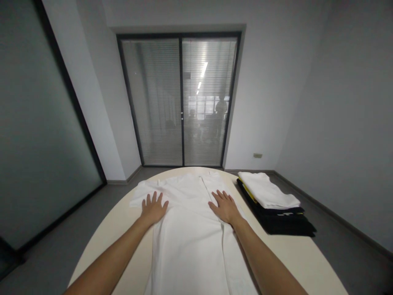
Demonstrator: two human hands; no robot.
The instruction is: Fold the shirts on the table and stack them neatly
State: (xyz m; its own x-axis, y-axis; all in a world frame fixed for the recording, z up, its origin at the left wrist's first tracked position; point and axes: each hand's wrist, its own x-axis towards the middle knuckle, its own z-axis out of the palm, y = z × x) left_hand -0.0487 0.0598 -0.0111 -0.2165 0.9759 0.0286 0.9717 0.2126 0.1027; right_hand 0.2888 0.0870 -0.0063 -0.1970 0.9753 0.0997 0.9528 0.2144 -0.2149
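Note:
A white shirt (pixel 190 241) lies spread over the table, its lower part running toward me past the bottom of the view. Its left sleeve reaches out across the tabletop, and a lengthwise fold runs down its right side. My left hand (pixel 154 209) rests flat on the cloth near that left sleeve, fingers spread. On the right part of the shirt lies my right hand (pixel 225 208), palm down with its fingers apart. Neither hand grips anything.
The round cream table (pixel 294 256) carries a stack of folded clothes at its right edge: a white garment (pixel 270 190) on top, dark garments (pixel 284 224) and a bit of yellow beneath. Beyond the table stand glass doors (pixel 181 102) with blinds; a glass partition (pixel 37 114) is at left.

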